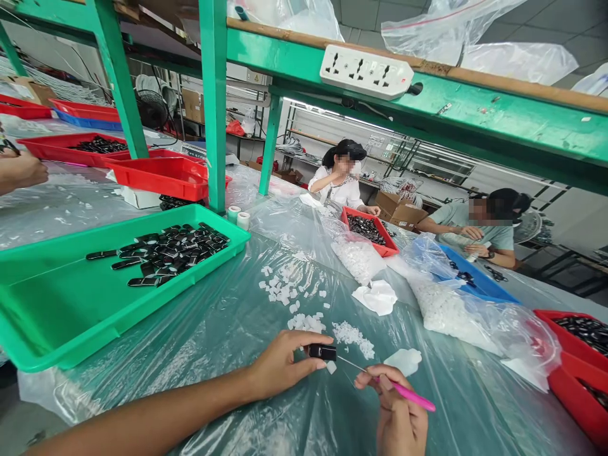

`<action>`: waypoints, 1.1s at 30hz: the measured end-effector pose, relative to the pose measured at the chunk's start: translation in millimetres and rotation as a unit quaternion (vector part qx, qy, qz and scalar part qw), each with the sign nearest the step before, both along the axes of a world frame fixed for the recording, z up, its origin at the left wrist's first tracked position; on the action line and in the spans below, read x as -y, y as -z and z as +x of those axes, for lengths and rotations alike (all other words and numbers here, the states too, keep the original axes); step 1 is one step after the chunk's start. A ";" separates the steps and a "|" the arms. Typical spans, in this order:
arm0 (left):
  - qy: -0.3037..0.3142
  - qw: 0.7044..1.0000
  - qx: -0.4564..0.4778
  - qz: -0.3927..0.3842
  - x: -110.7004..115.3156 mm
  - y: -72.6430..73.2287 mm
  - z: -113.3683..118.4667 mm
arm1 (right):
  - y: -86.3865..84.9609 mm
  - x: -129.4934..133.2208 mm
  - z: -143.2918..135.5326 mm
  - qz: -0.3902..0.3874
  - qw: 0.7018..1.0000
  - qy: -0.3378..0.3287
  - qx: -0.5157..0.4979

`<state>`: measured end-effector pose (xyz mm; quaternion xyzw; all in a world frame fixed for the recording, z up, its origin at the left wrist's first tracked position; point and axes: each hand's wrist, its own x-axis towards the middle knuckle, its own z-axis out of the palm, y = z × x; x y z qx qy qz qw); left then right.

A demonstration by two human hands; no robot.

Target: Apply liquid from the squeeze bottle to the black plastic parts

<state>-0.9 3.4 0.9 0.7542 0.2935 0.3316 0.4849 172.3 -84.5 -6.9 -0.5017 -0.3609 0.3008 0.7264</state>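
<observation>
Thumb and fingers of my left hand pinch a small glossy black casing above the plastic-covered table. My right hand grips a thin tool with a pink handle and a slender metal shaft. The shaft points left, and its tip is at or very near the casing's right end; I cannot tell whether it is inside. Just below the casing shows a small white piece. Beyond my hands lie loose piles of small white pieces. A green tray at the left holds many similar black casings.
A green frame with a power strip crosses above the table. Red trays stand behind the green one. Bags of white pieces and a blue tray lie right. Two people sit opposite; another person's hand shows far left.
</observation>
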 end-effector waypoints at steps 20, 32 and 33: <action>0.001 0.997 0.080 0.008 0.8 -0.9 -0.1 | 3.4 -11.6 -3.7 -0.114 0.961 -0.091 -0.234; 0.000 0.997 0.082 -0.004 0.9 -0.5 0.9 | 2.0 -11.4 -6.7 -0.110 0.978 -0.077 -0.159; 0.000 0.997 0.082 -0.006 0.9 -0.6 1.0 | 2.4 -11.3 -6.4 -0.112 0.979 -0.079 -0.153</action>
